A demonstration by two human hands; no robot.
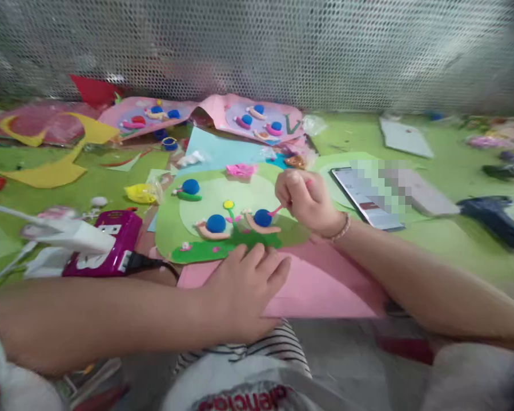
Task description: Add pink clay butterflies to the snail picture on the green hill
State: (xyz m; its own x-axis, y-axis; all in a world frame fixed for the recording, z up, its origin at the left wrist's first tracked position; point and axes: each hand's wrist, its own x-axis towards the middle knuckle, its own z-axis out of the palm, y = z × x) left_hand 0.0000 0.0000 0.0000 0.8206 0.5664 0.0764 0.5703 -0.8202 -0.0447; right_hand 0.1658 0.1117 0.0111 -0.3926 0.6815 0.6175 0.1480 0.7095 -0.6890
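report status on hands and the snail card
Left hand spread at lower edge of snail card. Right hand holds thin pink tool at its rightmost blue snail shell. Smartphone lies beside right hand.

We see a perforated, silvery-grey screen [257,51] standing along the far edge of the green table [351,134], with grey floor [342,357] below the near edge.

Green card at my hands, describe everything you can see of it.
The green card lies flat, its near edge over a pink sheet. It looks like paper or foam, rounded, with a paler middle. Three blue-shelled snails, seemingly clay, sit on it: one far left, two nearer. Between those two is a yellow flower; a dark green strip runs along the near edge. The left hand's fingertips rest there; the right hand holds a pink stick at the right snail's shell.
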